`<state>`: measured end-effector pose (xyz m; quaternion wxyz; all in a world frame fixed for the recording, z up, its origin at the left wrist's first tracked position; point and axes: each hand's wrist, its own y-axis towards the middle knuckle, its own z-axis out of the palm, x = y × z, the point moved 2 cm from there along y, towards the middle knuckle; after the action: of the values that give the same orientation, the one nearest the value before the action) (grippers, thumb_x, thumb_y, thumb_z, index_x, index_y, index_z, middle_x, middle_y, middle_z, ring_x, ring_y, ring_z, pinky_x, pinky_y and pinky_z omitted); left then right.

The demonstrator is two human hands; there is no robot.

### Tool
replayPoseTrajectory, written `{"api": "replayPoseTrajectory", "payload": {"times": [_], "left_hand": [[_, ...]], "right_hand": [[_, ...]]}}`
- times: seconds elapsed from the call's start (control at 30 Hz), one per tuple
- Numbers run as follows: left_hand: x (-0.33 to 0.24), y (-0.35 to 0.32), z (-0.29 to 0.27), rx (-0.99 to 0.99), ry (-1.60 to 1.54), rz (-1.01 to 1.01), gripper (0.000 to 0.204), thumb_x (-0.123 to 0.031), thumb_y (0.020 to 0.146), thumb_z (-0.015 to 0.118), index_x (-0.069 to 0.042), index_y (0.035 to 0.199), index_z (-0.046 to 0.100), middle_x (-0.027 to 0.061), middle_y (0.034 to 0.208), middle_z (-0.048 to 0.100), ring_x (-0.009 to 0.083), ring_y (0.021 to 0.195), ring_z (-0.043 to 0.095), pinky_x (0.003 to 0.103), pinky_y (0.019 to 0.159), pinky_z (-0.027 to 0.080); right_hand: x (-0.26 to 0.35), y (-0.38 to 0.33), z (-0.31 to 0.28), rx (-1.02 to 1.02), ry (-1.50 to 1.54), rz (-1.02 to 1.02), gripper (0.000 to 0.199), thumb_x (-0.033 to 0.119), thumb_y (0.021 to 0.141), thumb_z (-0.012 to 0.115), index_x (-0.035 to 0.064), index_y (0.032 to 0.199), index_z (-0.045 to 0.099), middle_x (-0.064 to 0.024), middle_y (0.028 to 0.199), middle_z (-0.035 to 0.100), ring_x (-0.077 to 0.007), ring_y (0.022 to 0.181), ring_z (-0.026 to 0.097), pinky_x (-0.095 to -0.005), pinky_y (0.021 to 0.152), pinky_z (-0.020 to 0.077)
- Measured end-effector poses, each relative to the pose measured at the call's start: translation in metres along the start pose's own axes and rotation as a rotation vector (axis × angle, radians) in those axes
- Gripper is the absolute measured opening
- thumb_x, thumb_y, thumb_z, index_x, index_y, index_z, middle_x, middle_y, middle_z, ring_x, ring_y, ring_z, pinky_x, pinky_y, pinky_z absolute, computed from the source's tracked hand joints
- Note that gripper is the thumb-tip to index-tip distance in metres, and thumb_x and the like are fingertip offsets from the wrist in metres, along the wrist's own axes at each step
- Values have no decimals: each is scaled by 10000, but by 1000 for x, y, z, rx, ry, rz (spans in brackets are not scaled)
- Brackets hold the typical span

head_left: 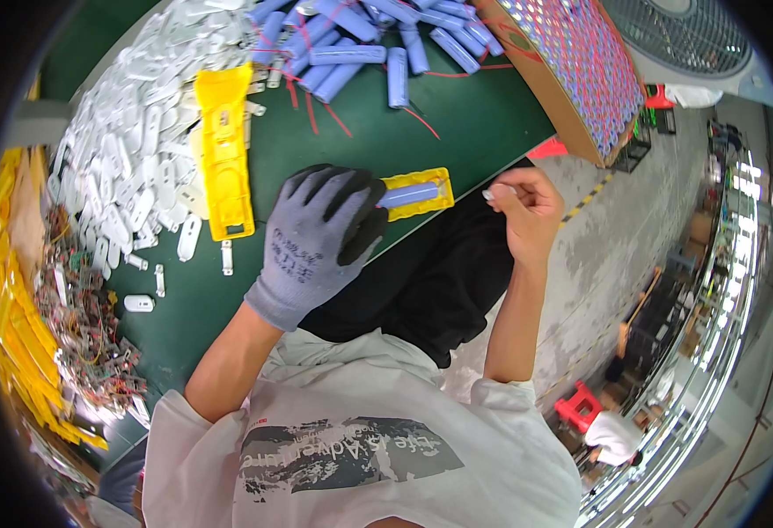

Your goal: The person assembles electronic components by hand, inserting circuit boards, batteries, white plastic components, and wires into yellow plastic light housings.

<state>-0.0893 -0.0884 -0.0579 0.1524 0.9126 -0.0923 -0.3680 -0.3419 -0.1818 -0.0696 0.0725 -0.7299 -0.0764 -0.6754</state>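
My left hand (314,242), in a grey glove with black fingertips, is closed around the left end of a yellow plastic casing (445,188) near the table's edge. Inside that casing lies a blue cylindrical battery cell (411,195); its left end is hidden under my fingers. Off to the right, my bare right hand (529,211) pinches a small whitish piece (488,194) between thumb and fingertips, apart from the casing. The piece is too small to name. Left of my gloved hand, a longer yellow casing (226,167) rests on the green table (316,145).
White plastic parts (131,158) are heaped on the left, beside wired circuit boards (87,330) and yellow casings (17,308). Blue cells with red wires (347,55) pile up at the back. A cardboard box (549,84) of cells stands back right, near a fan (690,35).
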Motion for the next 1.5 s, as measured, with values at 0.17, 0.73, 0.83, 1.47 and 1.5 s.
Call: {"api": "replayPoseTrajectory", "payload": {"times": [0.17,0.73,0.83,1.47,1.5], "left_hand": [[-1,-1,-2,-6,17,-8,363,-58,670,723,-37,1015,612,137,1076,612,356,1013,561,441,902,437],[2,-4,0,9,29,-22,356,-121,700,719,-99,1046,639,90,1065,611,291,988,576,425,892,449],[1,-4,2,8,51,-1,327,-173,737,713,-118,1051,639,66,1064,598,255,970,576,417,889,450],[-4,-9,-2,-105,96,159,428,-305,729,700,-122,1103,601,95,1173,518,303,1110,490,472,990,382],[-4,-3,-4,-176,125,152,440,-334,740,680,-128,1121,602,113,1202,490,321,1145,467,488,1006,362]], "right_hand": [[11,-2,22,203,27,122,224,-90,795,667,-58,1009,606,-130,905,687,-159,810,683,-250,743,546],[36,39,40,628,-498,-10,78,-1,775,700,-14,852,706,-69,821,698,-116,707,668,-203,641,490],[30,35,39,549,-400,-3,140,-11,750,713,2,889,706,-57,888,667,-108,717,638,-210,648,476],[38,-19,47,451,-787,-118,432,64,605,797,29,1010,649,-89,858,576,-227,760,606,-312,682,482],[35,-22,47,399,-728,-200,418,81,595,809,25,975,644,-87,837,571,-211,753,598,-302,674,475]]}}
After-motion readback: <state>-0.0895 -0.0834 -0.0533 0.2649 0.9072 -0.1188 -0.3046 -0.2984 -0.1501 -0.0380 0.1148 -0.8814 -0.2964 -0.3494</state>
